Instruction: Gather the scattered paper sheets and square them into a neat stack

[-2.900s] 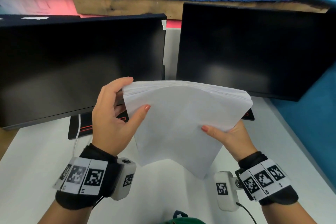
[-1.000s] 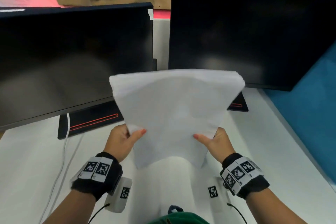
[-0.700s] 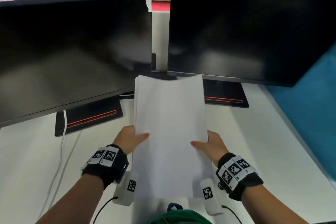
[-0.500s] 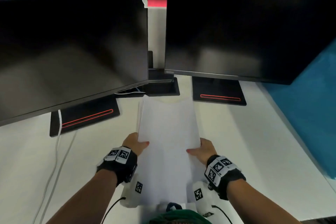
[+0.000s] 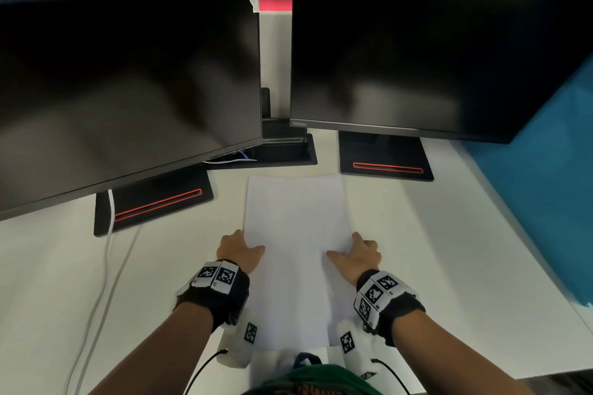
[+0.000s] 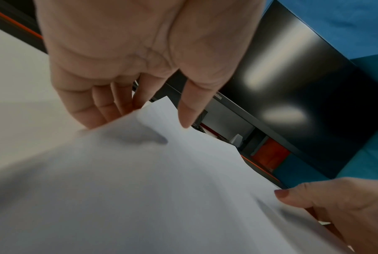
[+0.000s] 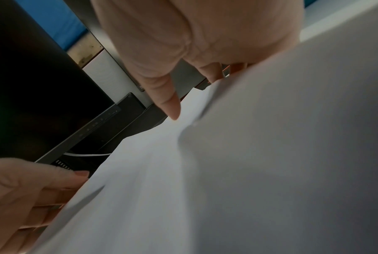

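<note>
A squared stack of white paper sheets lies lengthwise on the white desk, between the two monitor stands and my body. My left hand grips its left long edge, and my right hand grips its right long edge. In the left wrist view the stack runs between the thumb on top and the fingers tucked under the edge, where my left hand pinches it. The right wrist view shows my right hand with its thumb on the stack and its fingers below the edge.
Two dark monitors stand behind the stack, on black bases with red lines. A white cable runs down the desk's left side. A teal partition borders the desk on the right.
The stack was held upright in the air with both hands. It has since swung down and come to lie flat on the desk, with both hands still at its sides.
</note>
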Tool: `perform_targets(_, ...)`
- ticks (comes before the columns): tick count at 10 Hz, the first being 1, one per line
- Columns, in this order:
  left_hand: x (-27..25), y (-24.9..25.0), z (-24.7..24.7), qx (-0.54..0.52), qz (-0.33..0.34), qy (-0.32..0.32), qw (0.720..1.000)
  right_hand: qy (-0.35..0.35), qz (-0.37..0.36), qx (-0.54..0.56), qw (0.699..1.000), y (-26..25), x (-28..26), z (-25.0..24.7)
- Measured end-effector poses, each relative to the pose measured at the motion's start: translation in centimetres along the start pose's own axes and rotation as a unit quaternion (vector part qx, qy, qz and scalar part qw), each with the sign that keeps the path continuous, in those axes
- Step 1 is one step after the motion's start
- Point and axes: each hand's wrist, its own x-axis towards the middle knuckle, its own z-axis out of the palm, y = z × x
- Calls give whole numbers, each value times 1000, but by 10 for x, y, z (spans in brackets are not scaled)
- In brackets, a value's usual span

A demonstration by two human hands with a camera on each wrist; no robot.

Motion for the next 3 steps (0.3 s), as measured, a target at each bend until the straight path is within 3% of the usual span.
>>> perform_targets(3,-21,1,-4,-46,16,1,999,-16,-16,43,999,6,-5,-13)
